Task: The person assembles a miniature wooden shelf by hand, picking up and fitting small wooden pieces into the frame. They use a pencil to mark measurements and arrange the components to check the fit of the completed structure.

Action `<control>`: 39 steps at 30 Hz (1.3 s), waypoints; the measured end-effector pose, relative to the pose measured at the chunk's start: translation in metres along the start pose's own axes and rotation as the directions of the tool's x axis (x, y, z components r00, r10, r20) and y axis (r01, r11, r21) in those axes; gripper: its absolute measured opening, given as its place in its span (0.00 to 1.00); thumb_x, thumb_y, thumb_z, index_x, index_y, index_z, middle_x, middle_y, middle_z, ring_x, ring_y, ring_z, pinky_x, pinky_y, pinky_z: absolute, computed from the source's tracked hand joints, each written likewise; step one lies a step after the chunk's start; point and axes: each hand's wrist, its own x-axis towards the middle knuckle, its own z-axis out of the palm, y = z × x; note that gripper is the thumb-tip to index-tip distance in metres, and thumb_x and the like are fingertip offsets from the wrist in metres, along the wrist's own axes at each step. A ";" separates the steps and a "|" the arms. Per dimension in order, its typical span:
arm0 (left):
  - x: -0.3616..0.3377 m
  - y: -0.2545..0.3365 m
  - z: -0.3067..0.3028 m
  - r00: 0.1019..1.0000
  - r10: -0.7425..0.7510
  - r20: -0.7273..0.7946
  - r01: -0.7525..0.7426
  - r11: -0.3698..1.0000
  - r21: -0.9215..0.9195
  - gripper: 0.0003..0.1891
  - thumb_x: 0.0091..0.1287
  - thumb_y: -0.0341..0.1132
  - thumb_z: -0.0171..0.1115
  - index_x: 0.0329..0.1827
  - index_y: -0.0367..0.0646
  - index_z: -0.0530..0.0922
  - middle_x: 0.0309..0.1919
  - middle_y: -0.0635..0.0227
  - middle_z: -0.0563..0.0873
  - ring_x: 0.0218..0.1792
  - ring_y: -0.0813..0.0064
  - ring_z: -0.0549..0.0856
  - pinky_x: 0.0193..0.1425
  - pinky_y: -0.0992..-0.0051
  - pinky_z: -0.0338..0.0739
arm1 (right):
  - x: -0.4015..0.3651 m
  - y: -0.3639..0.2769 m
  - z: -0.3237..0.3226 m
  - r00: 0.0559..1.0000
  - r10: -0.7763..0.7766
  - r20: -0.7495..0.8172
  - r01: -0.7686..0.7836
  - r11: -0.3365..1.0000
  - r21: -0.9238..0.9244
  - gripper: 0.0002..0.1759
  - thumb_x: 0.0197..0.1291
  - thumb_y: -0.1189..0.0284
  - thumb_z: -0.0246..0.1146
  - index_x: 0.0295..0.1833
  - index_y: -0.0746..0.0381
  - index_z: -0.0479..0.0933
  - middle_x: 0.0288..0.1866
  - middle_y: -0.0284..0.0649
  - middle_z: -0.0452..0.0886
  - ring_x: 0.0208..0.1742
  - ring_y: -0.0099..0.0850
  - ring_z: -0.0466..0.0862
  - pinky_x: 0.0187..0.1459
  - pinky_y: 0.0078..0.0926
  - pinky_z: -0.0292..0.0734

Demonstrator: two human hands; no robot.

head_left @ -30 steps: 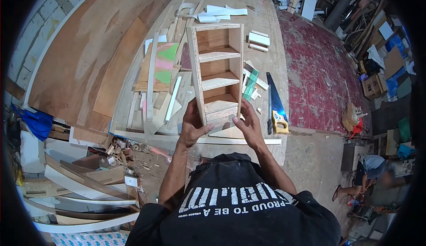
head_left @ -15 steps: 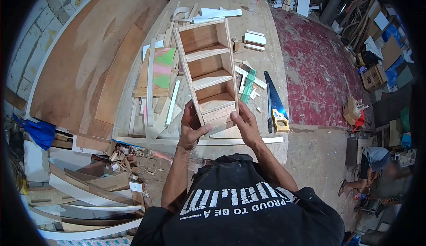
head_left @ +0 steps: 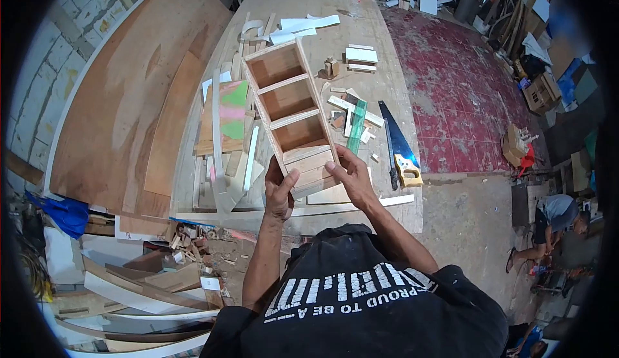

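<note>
A small wooden shelf unit (head_left: pixel 264 112) with three open compartments and a closed panel at its near end is held above the workbench (head_left: pixel 387 55). My left hand (head_left: pixel 281 193) grips its lower left corner, thumb on the panel. On the opposite side my right hand (head_left: pixel 353 176) holds the lower right edge, its thumb also on the panel. Right of the unit lie a green transparent strip (head_left: pixel 356 126) and small wood offcuts. A handsaw (head_left: pixel 401 146) with a yellow handle rests farther right. To the left are wood strips and a green-and-pink painted board (head_left: pixel 233 110).
White strips (head_left: pixel 303 25) and a small white-topped wooden piece (head_left: pixel 361 56) lie farther up the bench. Large plywood sheets (head_left: pixel 122 100) lean at the left. Curved wood pieces (head_left: pixel 142 290) are stacked lower left. Another person (head_left: pixel 553 219) crouches at the lower right.
The shelf unit has tilted, its far end lower and slightly left, so its panel faces the camera more. Both hands still hold it. The camera view has shifted slightly.
</note>
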 end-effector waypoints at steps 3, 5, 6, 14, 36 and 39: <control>0.001 -0.003 -0.005 0.999 -0.046 -0.005 0.046 0.998 -0.031 0.32 0.66 0.31 0.63 0.73 0.38 0.63 0.62 0.57 0.78 0.62 0.65 0.79 0.67 0.64 0.74 | 0.003 0.002 -0.004 0.998 0.062 0.031 -0.061 0.998 -0.007 0.35 0.66 0.63 0.66 0.73 0.67 0.64 0.60 0.47 0.77 0.61 0.33 0.77 0.60 0.31 0.73; 0.004 -0.005 -0.013 0.997 -0.079 0.004 0.079 0.996 -0.052 0.32 0.66 0.32 0.63 0.73 0.38 0.63 0.62 0.57 0.78 0.62 0.65 0.79 0.66 0.64 0.75 | 0.011 0.008 -0.009 0.998 0.009 0.055 -0.012 0.999 0.051 0.36 0.66 0.62 0.66 0.73 0.66 0.63 0.59 0.46 0.77 0.60 0.32 0.77 0.59 0.31 0.74; 0.006 -0.006 -0.016 0.992 -0.120 0.025 0.122 0.991 -0.062 0.32 0.66 0.33 0.63 0.73 0.38 0.63 0.61 0.57 0.78 0.61 0.65 0.80 0.65 0.64 0.76 | 0.015 0.008 -0.012 0.996 -0.039 0.078 0.031 0.994 0.107 0.37 0.65 0.61 0.66 0.73 0.66 0.63 0.59 0.45 0.77 0.58 0.31 0.77 0.57 0.31 0.74; 0.025 -0.030 -0.042 0.930 -0.297 0.218 0.312 0.949 -0.040 0.32 0.68 0.44 0.64 0.71 0.37 0.66 0.62 0.58 0.79 0.63 0.64 0.79 0.67 0.62 0.75 | 0.030 -0.021 -0.029 0.997 0.065 0.043 -0.067 0.997 0.033 0.34 0.61 0.60 0.71 0.65 0.71 0.70 0.54 0.46 0.82 0.55 0.33 0.82 0.59 0.32 0.75; 0.011 -0.075 -0.004 0.895 -0.444 0.028 0.435 0.861 -0.265 0.38 0.65 0.65 0.60 0.71 0.53 0.65 0.62 0.68 0.78 0.61 0.68 0.80 0.57 0.54 0.83 | 0.009 0.015 -0.012 0.942 -0.245 -0.231 0.231 0.969 -0.085 0.33 0.58 0.74 0.73 0.64 0.71 0.64 0.60 0.52 0.76 0.61 0.37 0.78 0.63 0.33 0.75; 0.009 -0.076 -0.007 0.895 -0.445 0.007 0.428 0.856 -0.291 0.38 0.64 0.64 0.62 0.70 0.51 0.65 0.60 0.67 0.78 0.59 0.68 0.81 0.54 0.54 0.85 | 0.009 0.020 -0.013 0.944 -0.230 -0.236 0.220 0.973 -0.068 0.32 0.58 0.74 0.73 0.63 0.71 0.64 0.59 0.52 0.76 0.61 0.36 0.78 0.63 0.33 0.75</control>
